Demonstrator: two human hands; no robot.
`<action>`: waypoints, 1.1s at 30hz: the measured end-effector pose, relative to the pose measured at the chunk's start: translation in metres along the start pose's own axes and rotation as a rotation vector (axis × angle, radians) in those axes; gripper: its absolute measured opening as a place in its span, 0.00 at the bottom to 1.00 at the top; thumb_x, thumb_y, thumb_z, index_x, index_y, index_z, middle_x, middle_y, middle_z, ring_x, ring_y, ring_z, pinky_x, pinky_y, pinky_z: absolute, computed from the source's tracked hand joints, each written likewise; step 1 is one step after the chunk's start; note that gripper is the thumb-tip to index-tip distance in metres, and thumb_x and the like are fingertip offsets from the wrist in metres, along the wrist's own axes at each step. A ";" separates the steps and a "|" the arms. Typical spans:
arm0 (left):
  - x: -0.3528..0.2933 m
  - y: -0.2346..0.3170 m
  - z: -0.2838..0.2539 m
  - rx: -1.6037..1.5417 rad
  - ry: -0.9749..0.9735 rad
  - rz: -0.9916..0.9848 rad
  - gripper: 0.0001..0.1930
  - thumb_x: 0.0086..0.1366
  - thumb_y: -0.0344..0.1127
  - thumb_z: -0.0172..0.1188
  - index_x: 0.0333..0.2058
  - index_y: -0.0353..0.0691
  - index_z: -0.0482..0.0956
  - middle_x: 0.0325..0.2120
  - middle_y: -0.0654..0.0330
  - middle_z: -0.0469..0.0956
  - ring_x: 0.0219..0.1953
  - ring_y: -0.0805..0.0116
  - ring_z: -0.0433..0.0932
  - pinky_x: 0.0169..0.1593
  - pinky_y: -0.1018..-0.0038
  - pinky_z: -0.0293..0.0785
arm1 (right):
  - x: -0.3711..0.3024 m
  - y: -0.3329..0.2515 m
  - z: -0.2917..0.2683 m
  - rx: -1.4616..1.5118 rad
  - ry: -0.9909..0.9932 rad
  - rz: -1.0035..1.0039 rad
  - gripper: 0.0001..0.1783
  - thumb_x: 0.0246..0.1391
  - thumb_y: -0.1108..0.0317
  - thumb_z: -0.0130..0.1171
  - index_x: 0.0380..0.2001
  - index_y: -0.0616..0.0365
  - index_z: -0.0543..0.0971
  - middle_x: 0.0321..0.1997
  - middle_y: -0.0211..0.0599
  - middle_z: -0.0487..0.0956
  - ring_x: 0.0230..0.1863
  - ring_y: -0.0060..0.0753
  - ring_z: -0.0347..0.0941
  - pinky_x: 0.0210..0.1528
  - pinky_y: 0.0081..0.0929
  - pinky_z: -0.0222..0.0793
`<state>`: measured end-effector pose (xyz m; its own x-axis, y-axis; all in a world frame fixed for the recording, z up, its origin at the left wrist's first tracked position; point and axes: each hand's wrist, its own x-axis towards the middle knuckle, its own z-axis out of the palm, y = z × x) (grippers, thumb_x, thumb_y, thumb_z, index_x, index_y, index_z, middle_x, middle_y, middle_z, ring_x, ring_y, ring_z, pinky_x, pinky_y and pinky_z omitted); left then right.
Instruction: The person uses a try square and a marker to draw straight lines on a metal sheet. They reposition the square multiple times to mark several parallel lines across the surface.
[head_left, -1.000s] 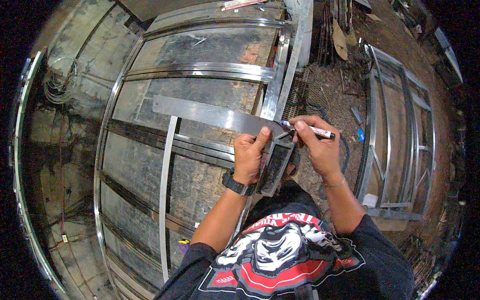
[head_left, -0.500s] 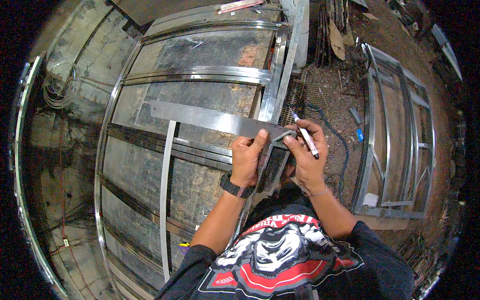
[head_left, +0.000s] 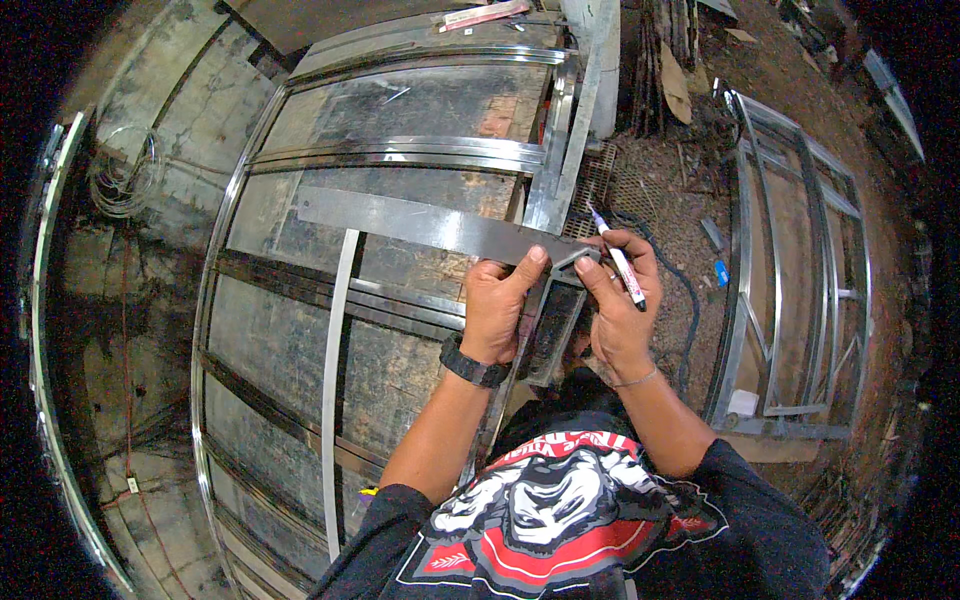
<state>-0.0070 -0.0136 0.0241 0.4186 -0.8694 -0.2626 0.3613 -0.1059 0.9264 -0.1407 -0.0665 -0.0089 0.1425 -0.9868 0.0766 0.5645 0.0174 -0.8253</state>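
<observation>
A long flat grey metal strip (head_left: 400, 222) lies across the silver metal frame (head_left: 400, 152), its right end between my hands. My left hand (head_left: 495, 310) grips the strip near that end, thumb on top and fingers tucked beneath. At the tip of the strip sits a small angled metal piece (head_left: 572, 260), pinched by my right hand (head_left: 625, 315) between thumb and a finger. A white marker (head_left: 622, 265) with a purple tip and a dark lower end rests between my right fingers, tip pointing away from me. My right fingers partly hide the angled piece.
A narrow light bar (head_left: 340, 400) crosses the frame. Another metal frame (head_left: 790, 270) lies on the ground at right, with a dark cable (head_left: 690, 310) nearer me. Wire coils (head_left: 125, 175) hang at left. A pink-and-white packet (head_left: 485, 15) lies at the top.
Both hands and the strip have shifted slightly away from me, and the marker has moved with my right hand. Their grips look the same.
</observation>
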 end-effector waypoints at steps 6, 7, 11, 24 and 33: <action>0.001 -0.008 0.000 -0.023 0.019 0.022 0.12 0.69 0.40 0.68 0.38 0.35 0.86 0.32 0.65 0.84 0.31 0.78 0.78 0.34 0.78 0.74 | 0.000 -0.002 0.002 -0.033 0.000 -0.010 0.22 0.56 0.81 0.68 0.53 0.62 0.73 0.49 0.40 0.81 0.49 0.27 0.79 0.54 0.25 0.77; 0.001 -0.009 0.000 -0.015 0.028 0.028 0.12 0.69 0.40 0.68 0.37 0.35 0.86 0.32 0.65 0.84 0.30 0.79 0.78 0.34 0.78 0.74 | -0.002 -0.002 0.003 -0.040 0.009 -0.005 0.22 0.57 0.80 0.68 0.53 0.62 0.73 0.49 0.40 0.81 0.49 0.27 0.79 0.54 0.25 0.77; 0.000 -0.007 0.001 -0.009 0.049 0.009 0.12 0.69 0.40 0.68 0.36 0.36 0.86 0.31 0.67 0.83 0.30 0.81 0.77 0.33 0.80 0.72 | -0.002 -0.003 0.006 -0.025 0.015 -0.017 0.22 0.57 0.80 0.68 0.53 0.62 0.73 0.49 0.39 0.81 0.49 0.27 0.79 0.55 0.26 0.76; 0.004 -0.015 -0.001 -0.019 0.042 0.085 0.11 0.70 0.39 0.68 0.37 0.36 0.87 0.31 0.69 0.83 0.30 0.83 0.75 0.33 0.81 0.71 | -0.001 -0.001 0.006 -0.026 0.010 -0.020 0.22 0.57 0.80 0.68 0.54 0.62 0.73 0.49 0.40 0.81 0.49 0.27 0.79 0.54 0.25 0.77; 0.006 -0.019 -0.003 0.007 0.044 0.131 0.11 0.70 0.39 0.68 0.37 0.37 0.87 0.31 0.70 0.83 0.31 0.83 0.75 0.34 0.80 0.70 | -0.002 -0.002 0.006 -0.042 0.006 -0.023 0.23 0.57 0.79 0.69 0.54 0.62 0.73 0.50 0.40 0.81 0.48 0.26 0.79 0.54 0.24 0.77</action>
<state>-0.0088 -0.0155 0.0044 0.4981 -0.8539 -0.1505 0.2956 0.0041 0.9553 -0.1373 -0.0639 -0.0045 0.1245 -0.9879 0.0927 0.5328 -0.0122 -0.8461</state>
